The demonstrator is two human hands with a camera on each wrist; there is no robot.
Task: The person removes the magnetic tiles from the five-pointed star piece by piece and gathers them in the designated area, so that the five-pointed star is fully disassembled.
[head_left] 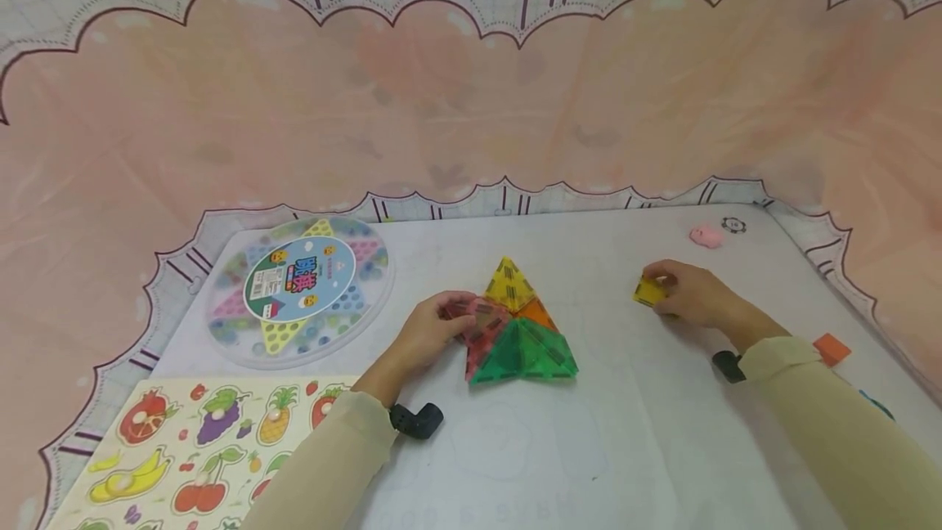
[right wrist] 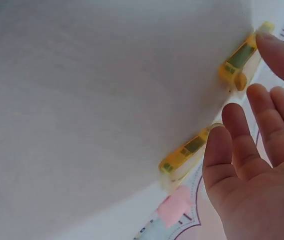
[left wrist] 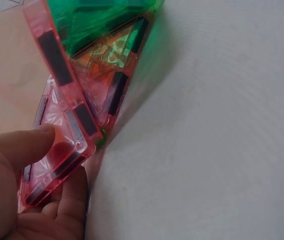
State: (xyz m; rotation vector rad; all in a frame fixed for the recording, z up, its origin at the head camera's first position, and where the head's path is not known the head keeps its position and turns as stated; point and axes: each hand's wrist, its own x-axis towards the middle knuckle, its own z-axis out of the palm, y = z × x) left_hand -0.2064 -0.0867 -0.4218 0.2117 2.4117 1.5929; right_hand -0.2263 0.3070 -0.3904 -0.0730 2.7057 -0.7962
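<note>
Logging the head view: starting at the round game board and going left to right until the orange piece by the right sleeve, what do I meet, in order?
Round game board → left hand → multicoloured tile build → yellow piece → right hand → orange piece

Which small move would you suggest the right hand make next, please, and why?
Probably bring the yellow tile over to the tile cluster with the right hand: that hand is touching it, the tile is apart from the cluster, off to its right, and the left hand is occupied pinching a red tile at the cluster's left side.
</note>
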